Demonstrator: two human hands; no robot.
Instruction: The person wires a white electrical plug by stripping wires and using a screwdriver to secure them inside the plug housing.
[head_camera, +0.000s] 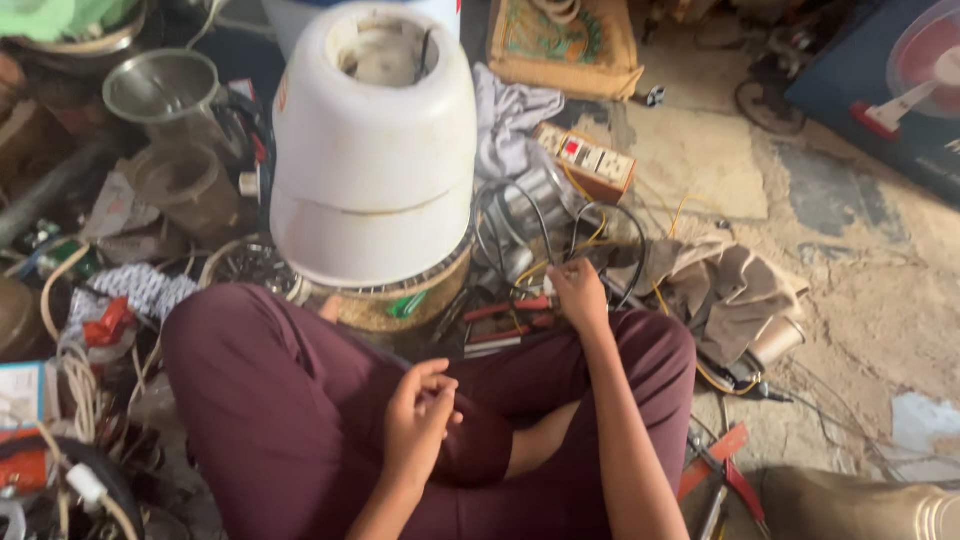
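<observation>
a: start low in the frame. what's your left hand (420, 415) doing?

b: it rests on your lap at lower centre, against the maroon trousers (270, 400). the fingers are curled in together, thumb meeting fingertips. whether they pinch something small, i cannot tell.

a: and your right hand (578, 292)?

b: a little higher, at centre right, it reaches past your knee into the tangle of black and yellow wires (590, 235). the fingers are bunched around a strand there, so it reads as closed on the wires.

a: what lies beside it?

b: red-handled pliers (505, 310) just to its left on the floor, and a crumpled brown cloth (725, 290) to its right, with a paper cup (778, 340) at the cloth's lower edge. more red-handled pliers (725, 480) lie at lower right.

a: further up?

b: a big white appliance housing (375, 160) stands upper centre, open at the top, on a round metal base. right of it sits a switch-and-socket board (590, 160) on a grey rag. at upper left there's a steel jar (165, 90), and at the far upper right a flat box with a fan pictured on it (900, 90).
</observation>
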